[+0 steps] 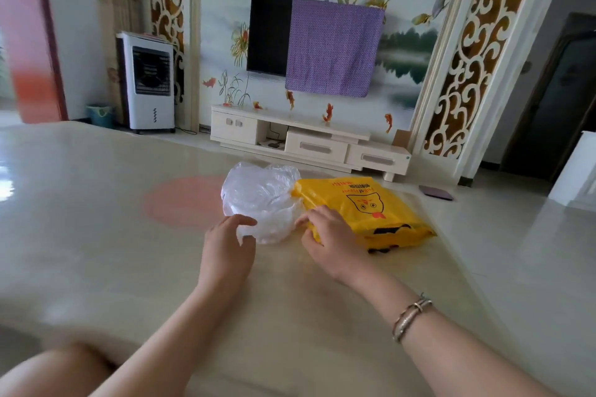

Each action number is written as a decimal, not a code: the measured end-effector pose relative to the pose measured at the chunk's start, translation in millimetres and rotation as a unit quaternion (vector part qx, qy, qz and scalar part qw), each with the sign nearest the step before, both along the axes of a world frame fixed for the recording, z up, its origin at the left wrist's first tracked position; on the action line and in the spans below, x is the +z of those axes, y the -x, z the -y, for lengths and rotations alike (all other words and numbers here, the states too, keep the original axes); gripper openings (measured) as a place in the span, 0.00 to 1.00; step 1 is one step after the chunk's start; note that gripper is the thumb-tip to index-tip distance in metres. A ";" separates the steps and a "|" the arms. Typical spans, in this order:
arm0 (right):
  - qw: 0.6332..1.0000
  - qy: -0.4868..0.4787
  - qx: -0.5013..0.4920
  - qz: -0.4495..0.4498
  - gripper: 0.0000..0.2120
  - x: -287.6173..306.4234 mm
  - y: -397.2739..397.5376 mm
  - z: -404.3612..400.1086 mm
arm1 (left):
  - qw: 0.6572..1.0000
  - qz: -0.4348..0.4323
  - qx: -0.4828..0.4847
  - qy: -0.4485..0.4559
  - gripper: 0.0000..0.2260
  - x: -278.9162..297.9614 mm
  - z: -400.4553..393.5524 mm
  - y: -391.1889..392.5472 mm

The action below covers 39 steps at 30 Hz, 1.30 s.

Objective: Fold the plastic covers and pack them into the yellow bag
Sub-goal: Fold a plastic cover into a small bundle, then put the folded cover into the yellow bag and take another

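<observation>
A crumpled clear plastic cover point(261, 193) lies on the glossy beige table point(96, 219), its right side touching the mouth of a yellow bag point(364, 213) printed with a cat face. My left hand point(225, 242) pinches the near edge of the clear plastic between thumb and fingers. My right hand point(329, 235) grips the near left corner of the yellow bag at its opening, fingers curled over the edge. The bag lies flat and looks partly filled.
Beyond the table stand a white TV cabinet point(309, 142), a wall TV half draped with purple cloth point(332, 48), and a white air cooler point(148, 80). A dark flat object point(437, 193) lies right of the bag. My knee point(54, 371) shows at the bottom left.
</observation>
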State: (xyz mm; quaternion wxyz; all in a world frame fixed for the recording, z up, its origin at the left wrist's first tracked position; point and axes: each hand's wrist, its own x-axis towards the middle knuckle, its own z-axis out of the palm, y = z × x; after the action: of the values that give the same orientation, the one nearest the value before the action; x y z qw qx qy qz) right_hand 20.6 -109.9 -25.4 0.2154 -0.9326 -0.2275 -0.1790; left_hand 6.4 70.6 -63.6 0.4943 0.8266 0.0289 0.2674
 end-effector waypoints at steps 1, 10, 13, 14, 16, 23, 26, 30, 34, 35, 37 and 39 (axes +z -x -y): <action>1.000 -0.007 0.007 -0.004 0.13 0.6 -6.3 -11.7 | 0.998 -0.006 0.008 0.057 0.13 0.4 -2.4 0.4; 0.982 0.124 -0.058 -0.129 0.22 0.0 -87.3 -91.7 | 0.985 0.012 0.012 0.169 0.15 0.1 -14.2 -6.8; 0.976 0.146 -0.068 -0.147 0.22 -5.5 -96.4 -93.4 | 0.985 0.013 0.009 0.173 0.15 -1.1 -14.0 -7.3; 0.982 0.130 -0.067 -0.118 0.22 -4.9 -96.9 -92.3 | 0.984 0.016 0.009 0.176 0.15 -1.5 -14.0 -7.6; 0.997 0.016 -0.040 -0.056 0.24 2.8 -90.0 -88.0 | 0.983 0.023 0.011 0.183 0.15 -1.8 -14.4 -8.3; 0.939 -0.324 0.075 -0.088 0.18 28.3 -23.5 -36.5 | 0.980 0.131 -0.012 0.151 0.14 1.4 -3.0 4.4; 0.926 -0.353 0.082 -0.103 0.20 32.3 -4.4 -6.1 | 0.973 0.146 -0.064 0.166 0.11 13.4 16.9 10.6; 0.905 -0.390 0.109 -0.134 0.14 23.5 24.8 29.2 | 0.955 0.037 -0.180 0.233 0.07 19.9 59.9 18.8; 0.879 -0.441 0.080 -0.161 0.13 6.1 35.6 58.2 | 0.919 -0.016 -0.249 0.304 0.05 21.0 99.6 26.7; 0.869 -0.460 0.068 -0.167 0.14 3.0 35.0 67.0 | 0.914 -0.017 -0.254 0.317 0.02 22.4 108.4 27.1; 0.835 -0.513 0.036 -0.195 0.16 -1.7 31.2 76.2 | 0.914 -0.019 -0.250 0.321 0.03 23.3 116.4 25.9; 0.801 -0.558 0.010 -0.219 0.18 -5.0 28.5 83.0 | 0.917 -0.024 -0.249 0.312 0.04 24.6 121.5 23.9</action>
State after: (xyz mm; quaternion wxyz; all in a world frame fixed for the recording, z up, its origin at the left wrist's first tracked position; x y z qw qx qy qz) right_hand -7.9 -192.9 -30.4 0.7444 -0.6632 -0.0449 -0.0641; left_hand -17.5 -50.9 -39.0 0.7765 0.6176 -0.0836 0.0931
